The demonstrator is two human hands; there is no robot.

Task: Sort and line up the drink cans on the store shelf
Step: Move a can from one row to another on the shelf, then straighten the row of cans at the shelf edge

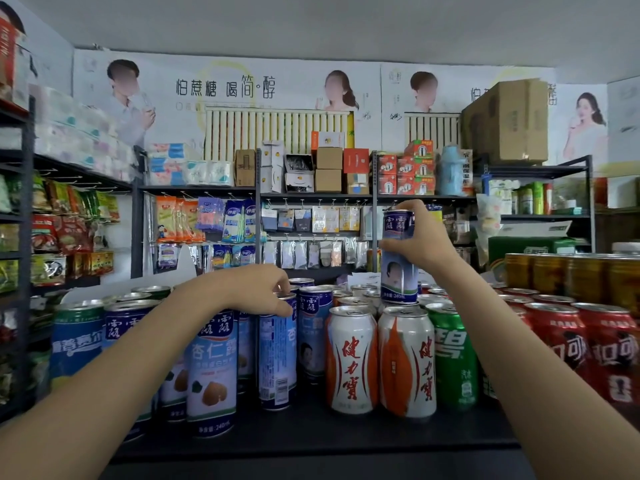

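Drink cans crowd a dark shelf [311, 434]. My right hand [420, 237] grips a tall blue-and-white almond-drink can [399, 271] by its upper part and holds it raised above the white-and-orange cans [351, 358]. My left hand [256, 289] curls over the top rim of another blue almond-drink can [277, 355] standing on the shelf among several like it [211, 372]. A green soda can [455, 355] stands right of the white-and-orange pair, and red cola cans [568, 344] fill the right side.
Gold cans [568, 275] stand at the back right. A blue-and-green can [77, 337] sits at the far left. Snack racks [69, 216] line the left wall, and hanging goods and boxes fill the shelves behind.
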